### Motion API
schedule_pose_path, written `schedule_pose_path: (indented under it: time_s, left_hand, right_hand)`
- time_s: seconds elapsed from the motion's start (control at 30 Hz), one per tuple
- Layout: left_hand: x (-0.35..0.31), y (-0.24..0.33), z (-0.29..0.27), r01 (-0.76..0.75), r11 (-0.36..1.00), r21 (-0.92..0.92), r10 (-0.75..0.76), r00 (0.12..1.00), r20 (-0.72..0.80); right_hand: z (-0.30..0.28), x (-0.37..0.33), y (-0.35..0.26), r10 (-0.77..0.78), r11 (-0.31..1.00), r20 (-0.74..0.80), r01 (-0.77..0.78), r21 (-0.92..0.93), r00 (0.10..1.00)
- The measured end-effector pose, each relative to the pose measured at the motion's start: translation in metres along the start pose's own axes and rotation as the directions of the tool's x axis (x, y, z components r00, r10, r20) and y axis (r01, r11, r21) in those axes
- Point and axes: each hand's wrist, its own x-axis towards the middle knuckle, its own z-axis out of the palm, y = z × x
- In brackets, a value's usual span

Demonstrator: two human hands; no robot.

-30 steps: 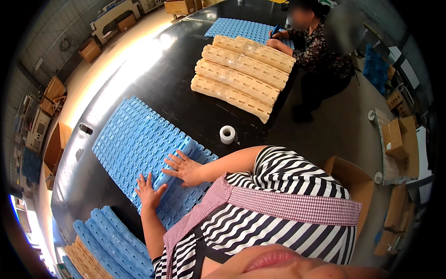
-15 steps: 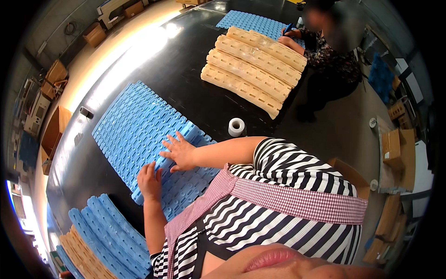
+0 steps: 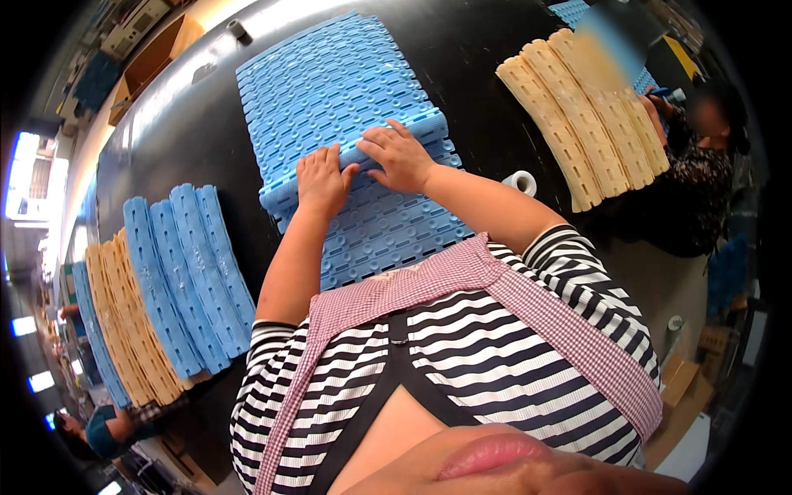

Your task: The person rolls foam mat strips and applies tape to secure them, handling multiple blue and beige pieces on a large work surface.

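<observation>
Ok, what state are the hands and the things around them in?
Blue mat, laid out, one raised ridge across it
Left hand, open, fingers over that ridge
Right hand, open, fingers over that ridge
Left-side blue bundle, lying in parallel ridges
Left-side tan bundle, likewise
Right-side tan bundle, likewise
White roll, apparently on end
Dark cylinder, too small to tell

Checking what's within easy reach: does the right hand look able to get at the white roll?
Likely yes: only the edge of the blue mat and black table show between the right hand and the white roll, though that hand rests on the mat and would need to lift off.
</observation>
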Motion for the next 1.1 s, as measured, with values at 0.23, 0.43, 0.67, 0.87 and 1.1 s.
schedule_pose_path:
  time_s: [0.23, 0.43, 0.67, 0.87, 1.1]
  left_hand:
    - [0.002, 0.001, 0.006, -0.013, 0.999, 0.034, 0.015, 0.999, -0.043]
    - [0.046, -0.024, -0.009, -0.033, 0.999, 0.002, 0.032, 0.991, 0.131]
    - [0.019, -0.038, -0.007, -0.113, 0.992, 0.052, 0.119, 0.986, -0.117]
    - [0.026, -0.036, -0.022, -0.018, 0.998, 0.055, 0.008, 0.984, 0.177]
    - [0.025, -0.041, -0.008, -0.061, 0.991, 0.123, 0.043, 0.989, 0.143]
  right_hand:
    - [0.008, -0.007, 0.011, -0.017, 0.999, -0.020, 0.016, -0.041, 1.000]
    - [-0.011, 0.041, 0.022, 0.093, 0.995, 0.236, -0.082, -0.056, 0.967]
    - [-0.013, 0.068, 0.039, 0.083, 0.996, 0.318, -0.069, -0.056, 0.944]
    - [-0.020, 0.067, 0.033, 0.188, 0.969, 0.356, -0.115, -0.216, 0.915]
    - [-0.013, 0.038, 0.045, 0.142, 0.968, 0.128, -0.111, -0.223, 0.982]
